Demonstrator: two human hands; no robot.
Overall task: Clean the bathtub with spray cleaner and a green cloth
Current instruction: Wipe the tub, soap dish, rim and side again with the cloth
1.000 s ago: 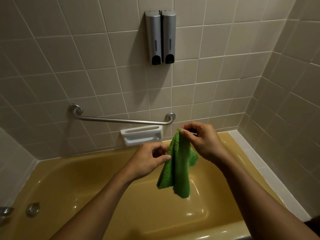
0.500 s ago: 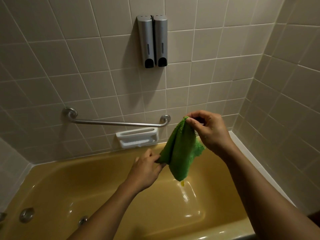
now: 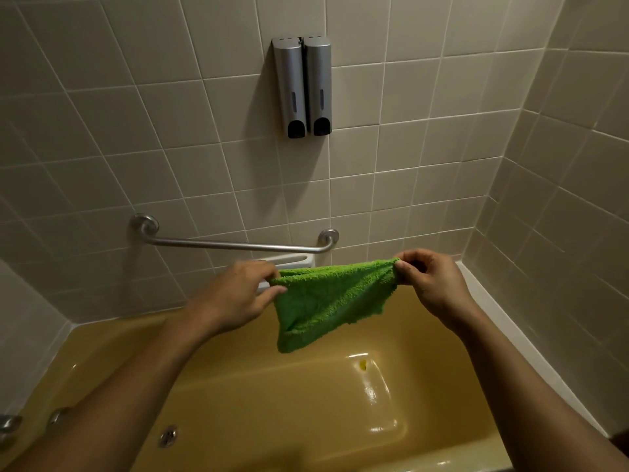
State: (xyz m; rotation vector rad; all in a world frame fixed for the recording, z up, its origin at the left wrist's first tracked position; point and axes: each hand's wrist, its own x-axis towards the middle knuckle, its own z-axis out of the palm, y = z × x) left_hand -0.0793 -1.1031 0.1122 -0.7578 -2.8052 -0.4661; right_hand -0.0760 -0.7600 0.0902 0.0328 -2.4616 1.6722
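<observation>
- A second ago the green cloth hung in a narrow bunch from the right hand, with the left hand only feeling along its side. Half a second ago the left hand took hold of a lower corner.
- Now the two hands have drawn apart and the cloth is stretched wide between them. Its top edge is pulled nearly straight and the rest sags below in a loose flap.
- Both hands are grasping: the left pinches the cloth's left corner between thumb and fingers, and the right pinches the right corner in the same way.
- The cloth touches nothing but the hands. It hangs in the air above the bathtub, close to the tub's far edge and nearer its right end, just in front of the soap dish and below the grab bar.
- My reading is that the cloth is being shaken open, ready to be folded or laid flat for wiping. No wiping seems to have begun on the tub floor.
- No spray bottle is in view, so I cannot tell whether cleaner has been applied. A small yellow spot sits on the tub floor below the cloth.
</observation>
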